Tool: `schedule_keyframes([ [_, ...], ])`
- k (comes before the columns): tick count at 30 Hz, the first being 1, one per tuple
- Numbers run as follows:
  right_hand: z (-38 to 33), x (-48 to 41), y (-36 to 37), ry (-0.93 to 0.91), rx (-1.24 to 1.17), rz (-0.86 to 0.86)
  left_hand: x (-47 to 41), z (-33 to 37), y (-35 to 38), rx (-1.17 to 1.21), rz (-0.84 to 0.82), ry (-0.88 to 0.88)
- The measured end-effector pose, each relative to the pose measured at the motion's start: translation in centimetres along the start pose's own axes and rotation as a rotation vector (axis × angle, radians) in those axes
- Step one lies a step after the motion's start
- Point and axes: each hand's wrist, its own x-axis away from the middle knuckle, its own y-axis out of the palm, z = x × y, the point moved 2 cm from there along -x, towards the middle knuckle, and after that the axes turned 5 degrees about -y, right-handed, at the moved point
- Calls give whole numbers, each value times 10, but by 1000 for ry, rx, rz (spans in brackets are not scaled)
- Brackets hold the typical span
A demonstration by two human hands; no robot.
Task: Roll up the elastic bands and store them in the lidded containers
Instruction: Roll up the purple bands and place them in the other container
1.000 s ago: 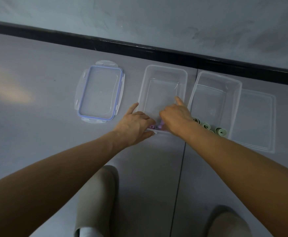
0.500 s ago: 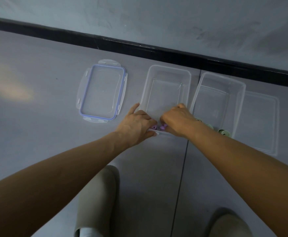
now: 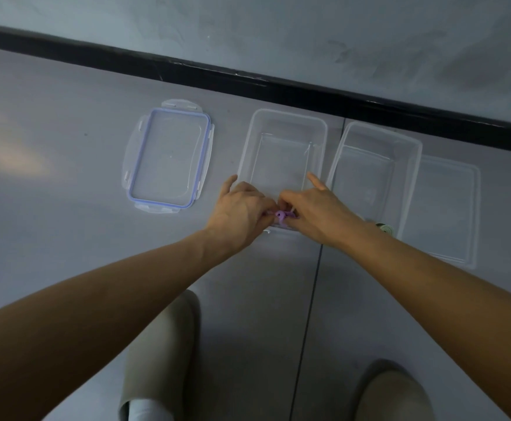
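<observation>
Both hands meet at the near rim of the middle clear rectangular plastic container [image 3: 281, 165]. The left hand [image 3: 242, 211], fingers curled and thumb extended, pinches a small purple rolled elastic band [image 3: 281, 215]. The right hand [image 3: 318, 208] pinches the same roll from the other side, one finger pointing straight out. To the right stands a second clear plastic container [image 3: 384, 132], with a pale green rolled band [image 3: 387, 228] at its near end. A flat clear lid [image 3: 448, 208] lies right of it. A clear clip lid with a blue seal [image 3: 169, 156] lies left on the smooth grey floor [image 3: 66, 238].
</observation>
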Motion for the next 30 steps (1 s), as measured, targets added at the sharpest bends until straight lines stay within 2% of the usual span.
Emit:
schedule_keyframes([
  [3, -1, 1, 3, 0, 67, -22, 0, 1, 1, -14, -5, -6],
  [12, 4, 0, 6, -4, 124, -144, -10, 4, -8, 13, -209, -97],
  [17, 2, 4, 8, -63, 177, -206, -7, -2, -8, -14, -295, -32],
  [24, 1, -2, 4, 3, 193, -147, 1, -8, -8, 16, -264, 7],
  [30, 7, -4, 10, 5, 256, -195, 1, -7, -9, 42, -245, 6],
])
